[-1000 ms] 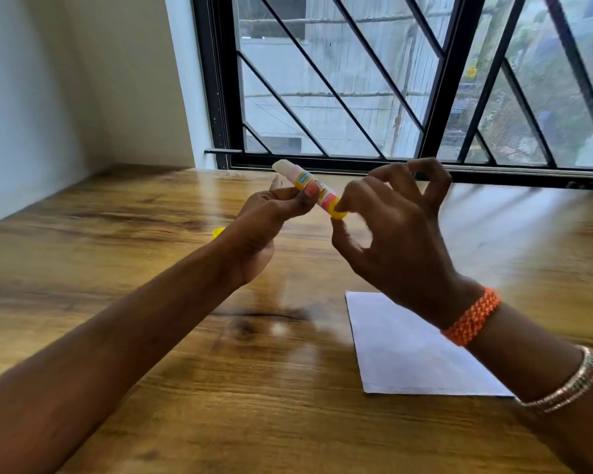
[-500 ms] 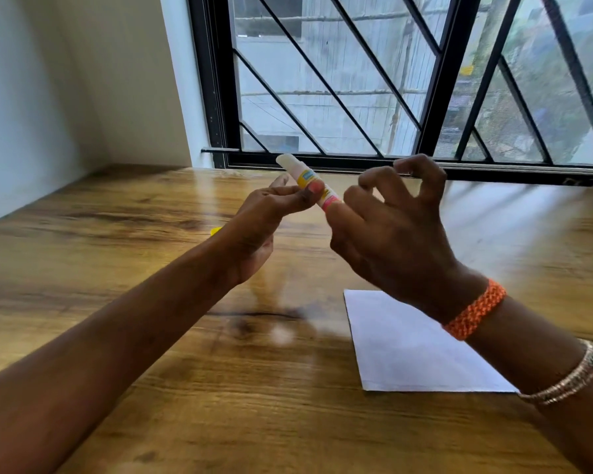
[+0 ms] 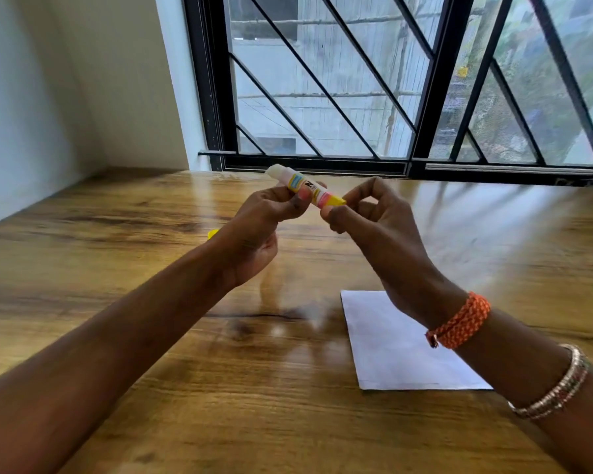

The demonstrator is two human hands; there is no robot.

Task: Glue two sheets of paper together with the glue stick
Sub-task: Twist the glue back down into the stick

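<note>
1. Left of the glue stick [image 3: 305, 190], a small yellow piece [image 3: 212, 234] peeks out on the worktop [image 3: 117, 234] behind the left forearm; its shape is mostly hidden.
2. The left hand [image 3: 259, 230] pinches the glue stick's barrel between thumb and fingertips, holding it above the glossy, wood-grain worktop.
3. The glue stick is a slim cylinder, tilted, with a pale rounded tip pointing up and left toward the window [image 3: 391, 83], a printed yellow and pink label, and a yellow base at its lower right end.
4. The right hand [image 3: 377, 227] pinches that yellow base with thumb and forefinger, other fingers curled.
5. Below and right of the glue stick, a flat white paper sheet [image 3: 401, 350] lies on the worktop, partly under the right wrist, which wears a braided orange band [image 3: 459, 321] and thin metallic bangles [image 3: 555, 388].
</note>
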